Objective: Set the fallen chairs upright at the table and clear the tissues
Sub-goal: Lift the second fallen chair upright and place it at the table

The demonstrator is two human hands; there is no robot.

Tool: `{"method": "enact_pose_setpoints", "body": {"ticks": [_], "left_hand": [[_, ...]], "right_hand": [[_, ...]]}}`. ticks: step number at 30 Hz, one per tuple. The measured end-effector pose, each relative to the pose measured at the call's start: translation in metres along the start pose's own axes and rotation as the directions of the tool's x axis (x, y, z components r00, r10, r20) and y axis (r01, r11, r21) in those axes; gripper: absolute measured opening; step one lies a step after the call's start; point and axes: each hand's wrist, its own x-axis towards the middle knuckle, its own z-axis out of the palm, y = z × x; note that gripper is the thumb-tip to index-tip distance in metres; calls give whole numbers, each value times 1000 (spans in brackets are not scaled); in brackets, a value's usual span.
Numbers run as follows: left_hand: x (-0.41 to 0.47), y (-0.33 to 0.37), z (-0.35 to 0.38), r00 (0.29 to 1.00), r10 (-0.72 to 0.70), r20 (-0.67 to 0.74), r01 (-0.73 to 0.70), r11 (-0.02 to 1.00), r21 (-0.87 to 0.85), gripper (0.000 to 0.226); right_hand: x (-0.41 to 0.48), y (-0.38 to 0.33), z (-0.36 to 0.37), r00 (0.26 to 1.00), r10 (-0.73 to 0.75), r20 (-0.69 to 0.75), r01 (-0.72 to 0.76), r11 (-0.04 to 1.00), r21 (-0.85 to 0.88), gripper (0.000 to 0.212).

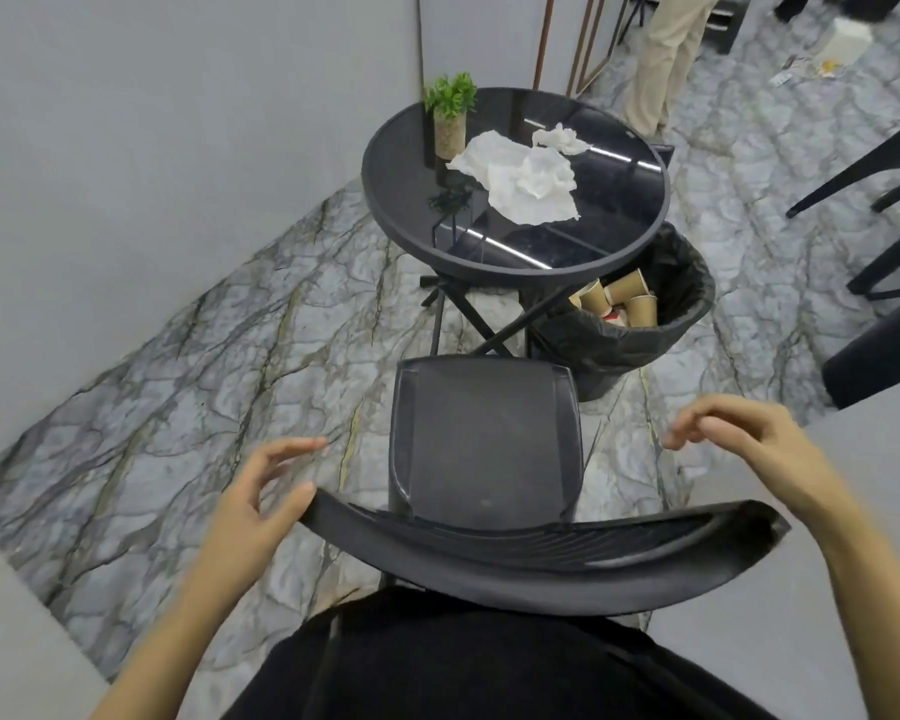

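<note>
A black plastic chair (484, 439) stands upright right in front of me, its seat facing the round black glass table (385, 163). Its curved backrest (541, 558) runs across the bottom of the view. My left hand (253, 504) hovers open at the left end of the backrest, its thumb close to or touching it. My right hand (739, 439) is open above the right end, holding nothing. On the table lie a large crumpled white tissue (526, 181) and a smaller tissue (559, 138) behind it.
A small potted green plant (450, 114) stands at the table's left rim. A black-lined bin (687, 298) with paper cups sits to the right under the table. Another person's legs (661, 70) stand behind. More black chair legs (863, 179) are at right. A grey wall runs left.
</note>
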Motion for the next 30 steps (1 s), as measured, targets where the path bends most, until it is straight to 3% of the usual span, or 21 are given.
{"method": "enact_pose_setpoints", "body": {"ticks": [3,6,7,12,14,16,19,22,30], "left_hand": [[21,-3,-23,999,-45,-15,47,983,177,26],[50,-19,-48,989,-149,22,127,904,408,35],[61,-26,-57,979,-198,49,153,870,469,41],[109,-69,-104,904,-379,198,170,744,646,57],[122,-86,-125,885,-409,222,157,712,684,60],[130,-105,-150,860,-452,237,149,667,730,62],[137,-138,-193,809,-536,244,163,602,781,64],[140,-165,-235,800,-568,193,202,559,804,63],[176,-196,-290,807,-562,179,231,581,780,52]], "right_hand": [[46,-36,25,984,55,171,-28,987,-158,43],[101,-59,76,916,142,376,-2,937,-349,23],[119,-64,97,884,175,433,14,917,-398,26],[190,-75,227,740,340,580,104,794,-599,56],[214,-73,275,668,445,596,115,730,-674,63],[237,-73,316,645,504,575,106,686,-720,66],[268,-73,366,669,534,517,52,661,-749,65],[288,-70,405,677,563,474,-26,661,-750,67],[334,-81,477,669,570,478,-82,695,-715,65]]}}
